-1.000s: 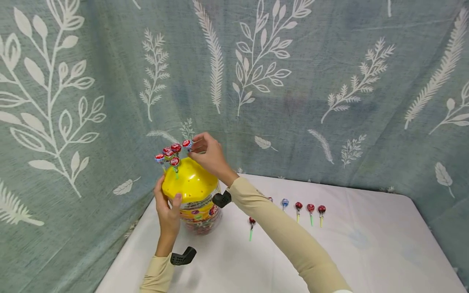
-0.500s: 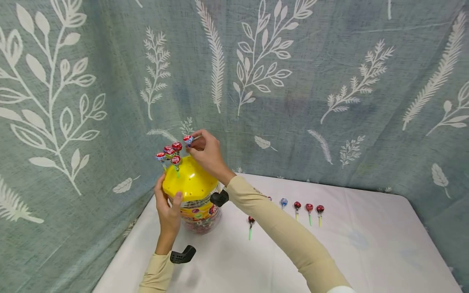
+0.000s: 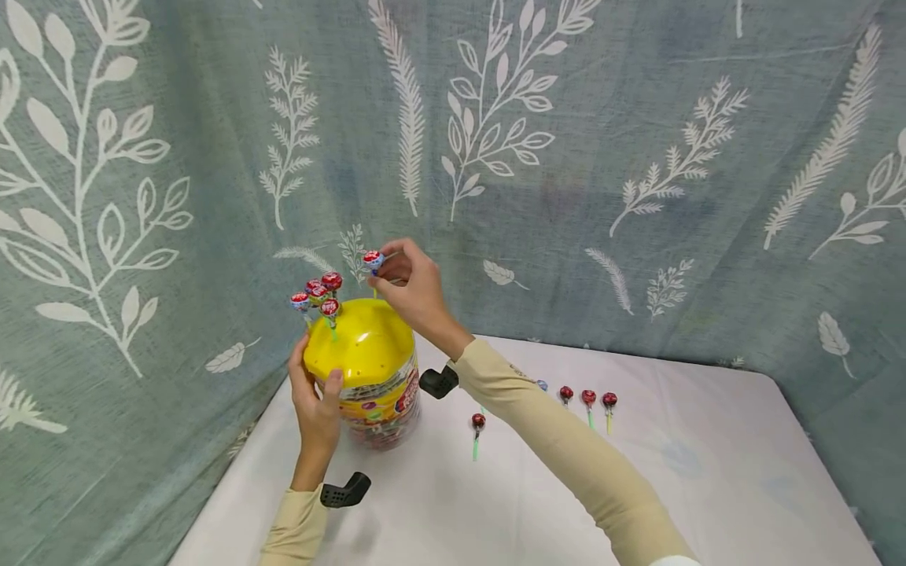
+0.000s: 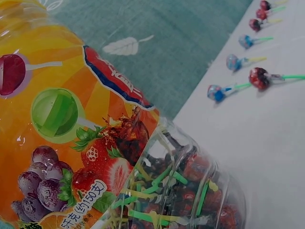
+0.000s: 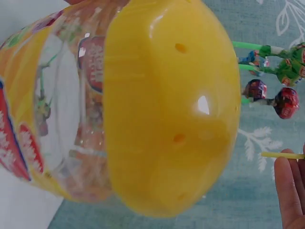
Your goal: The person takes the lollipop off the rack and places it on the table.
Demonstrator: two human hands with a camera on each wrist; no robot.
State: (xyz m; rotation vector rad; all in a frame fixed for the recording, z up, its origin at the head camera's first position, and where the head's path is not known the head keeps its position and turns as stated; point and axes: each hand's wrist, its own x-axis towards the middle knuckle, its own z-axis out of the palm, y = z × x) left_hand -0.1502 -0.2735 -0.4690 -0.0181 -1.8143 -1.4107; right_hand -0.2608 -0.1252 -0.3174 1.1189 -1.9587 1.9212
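Pinches a red-and-blue lollipop (image 3: 373, 261) in the right hand (image 3: 416, 289), now lifted slightly higher over the yellow lid (image 3: 361, 342) than a second ago, with its stick (image 5: 286, 155) clear of the plastic; so loose, in judgement, unlike the upright cluster of lollipops (image 3: 318, 293) planted alongside. Grips the jar (image 3: 382, 409) at the lid's edge with the left hand (image 3: 316, 417), far fingertips too hidden to judge. Shows glossy, domed, hole-pierced plastic, a clear ribbed wall (image 4: 224, 176) and crinkled foil-like wrappers.

jar (image 3: 382, 407): clear, labelled, yellow lid (image 3: 368, 342) on | lollipop (image 3: 373, 260): red-blue, stick (image 5: 275, 155) down, above lid
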